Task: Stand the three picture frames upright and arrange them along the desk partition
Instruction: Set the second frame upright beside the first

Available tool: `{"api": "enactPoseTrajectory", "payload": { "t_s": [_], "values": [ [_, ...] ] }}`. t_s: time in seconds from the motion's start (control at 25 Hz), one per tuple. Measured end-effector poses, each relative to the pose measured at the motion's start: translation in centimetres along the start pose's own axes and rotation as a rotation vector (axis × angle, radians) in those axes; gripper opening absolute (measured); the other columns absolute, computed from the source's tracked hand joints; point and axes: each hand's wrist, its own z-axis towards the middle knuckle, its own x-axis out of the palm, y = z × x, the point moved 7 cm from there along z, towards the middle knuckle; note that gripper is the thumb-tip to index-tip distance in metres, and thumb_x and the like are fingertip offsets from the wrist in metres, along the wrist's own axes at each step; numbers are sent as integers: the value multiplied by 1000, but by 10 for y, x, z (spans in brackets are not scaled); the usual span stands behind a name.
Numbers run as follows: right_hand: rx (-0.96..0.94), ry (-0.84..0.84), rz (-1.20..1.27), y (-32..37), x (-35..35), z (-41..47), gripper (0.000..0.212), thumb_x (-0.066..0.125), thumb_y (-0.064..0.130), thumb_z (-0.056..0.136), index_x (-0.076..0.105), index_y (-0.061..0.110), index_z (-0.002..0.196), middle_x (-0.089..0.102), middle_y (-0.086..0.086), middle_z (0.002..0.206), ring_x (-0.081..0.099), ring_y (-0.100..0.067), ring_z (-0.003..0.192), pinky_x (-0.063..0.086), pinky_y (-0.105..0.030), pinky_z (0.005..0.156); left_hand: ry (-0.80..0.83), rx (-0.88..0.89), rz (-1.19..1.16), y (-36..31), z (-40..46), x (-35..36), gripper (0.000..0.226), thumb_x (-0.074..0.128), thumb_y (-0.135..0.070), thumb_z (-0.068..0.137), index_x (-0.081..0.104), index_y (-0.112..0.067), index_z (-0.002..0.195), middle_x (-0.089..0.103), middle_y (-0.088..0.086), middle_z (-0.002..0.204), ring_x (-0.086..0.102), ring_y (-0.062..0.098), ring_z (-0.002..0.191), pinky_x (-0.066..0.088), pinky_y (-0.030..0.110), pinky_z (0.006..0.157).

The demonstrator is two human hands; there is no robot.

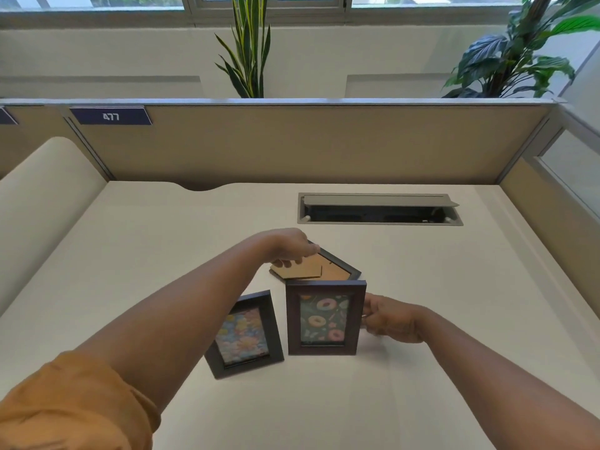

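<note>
- The doughnut-print frame [325, 318] stands upright near the middle of the desk [454, 287], its picture facing the camera, well short of the partition [292, 144].
- The right hand [391, 319] is at that frame's right edge, fingers closed on the edge about halfway up; the grip itself is partly hidden behind the frame.
- Just left of it, the flower-print frame [244, 334] lies face up on the desk, turned a little off square. The left forearm crosses above its upper left corner without touching it.
- Behind the upright frame, the third frame [334, 269] lies face down, showing its brown backing board; its near edge is hidden by the upright frame's top.
- The left hand [289, 246] reaches over this face-down frame, fingers curled down onto its far left corner, thumb under the hand against the backing. Whether it has lifted the frame I cannot tell.
- An orange sleeve [71, 404] is pushed up the left arm.
- Further back, a cable tray [380, 209] with its lid raised is set into the desk, right of centre.
- The partition carries a dark label reading 477 [111, 116] at its upper left.
- Two plants [248, 47] rise behind it.
</note>
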Motion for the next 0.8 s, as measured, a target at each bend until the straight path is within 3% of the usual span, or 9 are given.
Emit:
{"api": "enactPoseTrajectory", "payload": {
  "t_s": [0.08,0.16,0.24,0.36,0.44,0.52,0.6,0.68,0.8],
  "values": [
    [28,-191,-39,5,-24,8,56,57,-11,84,55,10,136,66,-24,132,69,-34,115,46,-48,97,-70,-101,24,19,20,-2,45,50,-31,106,48,-4,143,57,19,140,59,38,122,53,45,96],
    [33,-518,-48,13,-50,15,38,60,-6,88,55,5,125,66,-29,102,67,-27,76,51,-41,73,-42,-217,14,39,39,4,52,50,-23,106,36,-4,152,42,23,156,50,44,136,50,51,105],
    [36,-755,31,17,-64,19,42,61,1,90,49,11,129,63,-18,93,59,-20,63,47,-28,53,22,-306,-42,55,51,15,58,48,-22,106,28,-5,157,29,21,165,41,45,143,47,53,108],
    [68,-707,121,20,-56,39,46,65,5,91,49,20,132,59,-10,98,58,-20,71,47,-24,50,48,-350,-227,65,66,24,60,48,-16,105,24,-5,159,22,19,168,31,43,150,42,53,115],
    [99,-680,63,24,-52,49,37,66,2,88,56,6,123,56,-11,93,55,-21,73,48,-26,53,29,-351,-293,67,73,25,59,45,-11,104,25,-4,158,21,20,168,28,42,152,37,53,119],
    [118,-687,34,27,-50,51,37,67,-1,86,54,2,120,55,-10,93,56,-21,75,48,-26,51,-22,-355,-282,67,78,19,49,46,-9,103,36,-3,151,33,23,161,39,43,144,43,50,115],
    [118,-694,47,28,-51,52,33,70,-2,83,53,7,110,55,-11,96,55,-21,75,47,-26,49,-112,-347,-221,64,79,8,24,51,-7,100,52,-1,124,52,24,136,57,39,116,56,42,98],
    [123,-701,68,27,-52,52,39,73,-2,80,54,6,113,54,-9,95,54,-20,75,46,-22,44,-167,-325,-177,56,79,-4,6,55,0,95,54,1,101,57,22,110,59,35,92,56,34,73],
    [130,-730,92,25,-49,49,43,71,5,82,51,8,120,49,-5,93,49,-17,75,45,-25,48,-198,-278,-156,38,74,-14,4,60,2,92,58,0,95,59,19,97,64,32,84,53,29,61]
  ]
}}
